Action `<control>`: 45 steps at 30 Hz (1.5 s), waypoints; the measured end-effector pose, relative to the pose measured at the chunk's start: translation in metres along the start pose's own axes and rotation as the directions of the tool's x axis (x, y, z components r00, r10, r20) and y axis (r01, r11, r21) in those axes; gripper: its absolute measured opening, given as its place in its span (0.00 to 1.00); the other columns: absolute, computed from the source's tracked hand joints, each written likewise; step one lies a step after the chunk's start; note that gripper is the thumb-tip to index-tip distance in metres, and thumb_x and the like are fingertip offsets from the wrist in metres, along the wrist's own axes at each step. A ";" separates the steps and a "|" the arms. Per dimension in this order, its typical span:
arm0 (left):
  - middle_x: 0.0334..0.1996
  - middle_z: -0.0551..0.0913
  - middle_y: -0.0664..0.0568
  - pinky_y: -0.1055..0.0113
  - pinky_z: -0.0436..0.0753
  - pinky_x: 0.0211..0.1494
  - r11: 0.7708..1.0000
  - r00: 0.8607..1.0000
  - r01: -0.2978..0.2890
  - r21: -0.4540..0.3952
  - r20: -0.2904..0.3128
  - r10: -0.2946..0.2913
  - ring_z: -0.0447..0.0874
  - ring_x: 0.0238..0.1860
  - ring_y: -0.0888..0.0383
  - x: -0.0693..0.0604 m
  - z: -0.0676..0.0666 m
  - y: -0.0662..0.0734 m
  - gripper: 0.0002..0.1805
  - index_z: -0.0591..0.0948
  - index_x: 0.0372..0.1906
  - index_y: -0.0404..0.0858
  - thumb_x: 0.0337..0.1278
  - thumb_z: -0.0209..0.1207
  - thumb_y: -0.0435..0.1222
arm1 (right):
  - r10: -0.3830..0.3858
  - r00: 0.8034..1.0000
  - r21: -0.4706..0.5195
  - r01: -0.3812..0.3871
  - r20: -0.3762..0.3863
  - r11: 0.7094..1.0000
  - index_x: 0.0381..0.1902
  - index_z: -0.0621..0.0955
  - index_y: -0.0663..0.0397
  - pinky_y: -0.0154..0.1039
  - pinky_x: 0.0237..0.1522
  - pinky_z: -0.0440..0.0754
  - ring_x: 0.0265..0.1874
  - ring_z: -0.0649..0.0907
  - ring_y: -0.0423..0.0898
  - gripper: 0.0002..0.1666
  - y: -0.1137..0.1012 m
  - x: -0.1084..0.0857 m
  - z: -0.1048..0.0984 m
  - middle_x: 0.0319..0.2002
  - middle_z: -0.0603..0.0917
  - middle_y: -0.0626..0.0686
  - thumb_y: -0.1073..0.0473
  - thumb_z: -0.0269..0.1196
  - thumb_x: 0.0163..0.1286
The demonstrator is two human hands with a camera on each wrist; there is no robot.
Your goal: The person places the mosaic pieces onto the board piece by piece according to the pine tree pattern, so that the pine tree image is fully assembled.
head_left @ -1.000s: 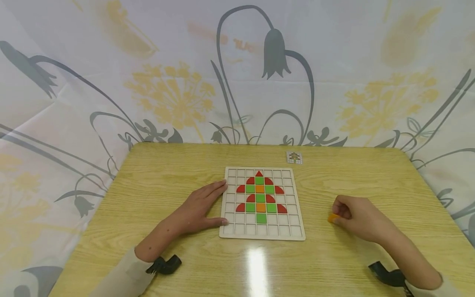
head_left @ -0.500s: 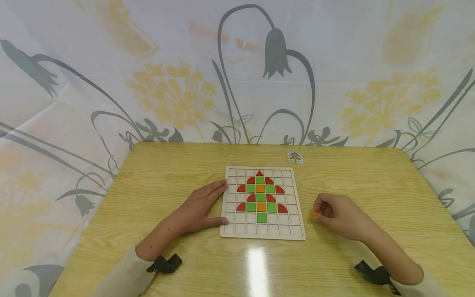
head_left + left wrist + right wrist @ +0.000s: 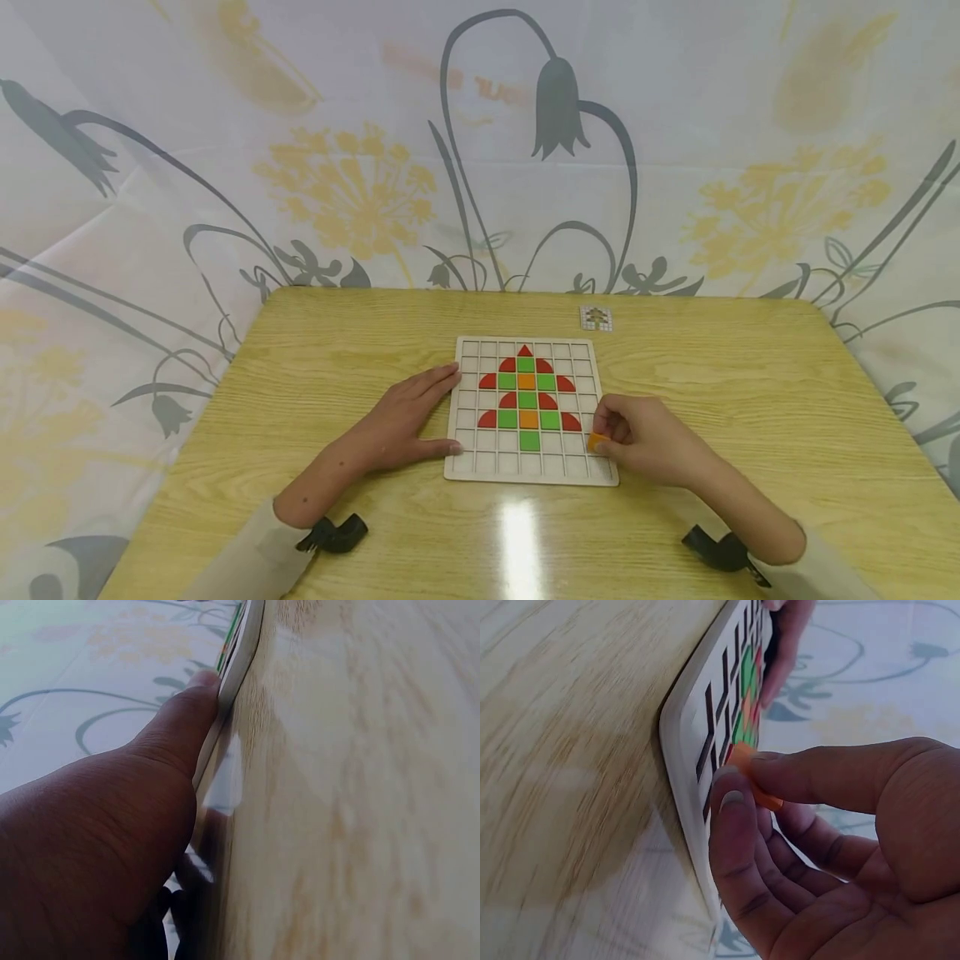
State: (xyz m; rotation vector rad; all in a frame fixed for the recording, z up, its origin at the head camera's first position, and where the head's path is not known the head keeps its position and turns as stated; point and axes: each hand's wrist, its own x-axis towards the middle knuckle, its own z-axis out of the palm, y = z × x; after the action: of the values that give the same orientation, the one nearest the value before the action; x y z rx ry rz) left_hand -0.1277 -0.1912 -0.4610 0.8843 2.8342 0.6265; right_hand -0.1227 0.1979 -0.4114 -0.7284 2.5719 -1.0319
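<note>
A pale grid board [image 3: 495, 467] lies on the table, with red, green and orange pieces set in its cells as a tree shape. My left hand [image 3: 401, 421] rests along the board's left edge, fingers straight, the thumb touching near the lower left corner. Between thumb and fingers, my right hand [image 3: 648, 437] pinches an orange tile [image 3: 597, 442] over the board's right edge. The right wrist view shows this orange tile [image 3: 751, 774] tilted in the fingertips, close to the board. In the left wrist view the left thumb [image 3: 176, 724] lies against the board's edge.
A small card [image 3: 596, 318] with a printed tree pattern lies behind the board. The wooden table [image 3: 337, 333] ends at a hanging cloth [image 3: 360, 83] with flower prints. Each wrist wears a black device [image 3: 339, 533].
My right hand has moved left across the table with the orange tile, from well right of the board to over its right edge. The left hand has stayed in place.
</note>
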 end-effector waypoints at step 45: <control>0.86 0.53 0.50 0.40 0.63 0.80 1.000 1.000 -0.006 0.008 -0.005 0.006 0.54 0.84 0.46 0.000 0.000 0.000 0.57 0.56 0.86 0.41 0.63 0.69 0.62 | -0.070 0.993 0.059 0.065 0.094 0.996 0.35 0.83 0.50 0.34 0.33 0.82 0.27 0.79 0.37 0.09 -0.031 0.035 0.049 0.28 0.81 0.40 0.65 0.75 0.66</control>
State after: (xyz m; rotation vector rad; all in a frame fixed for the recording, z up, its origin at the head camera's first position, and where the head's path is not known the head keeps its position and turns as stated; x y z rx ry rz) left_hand -0.1278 -0.1914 -0.4610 0.8938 2.8416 0.6187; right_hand -0.1201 0.1322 -0.4262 -0.8349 2.4428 -1.0579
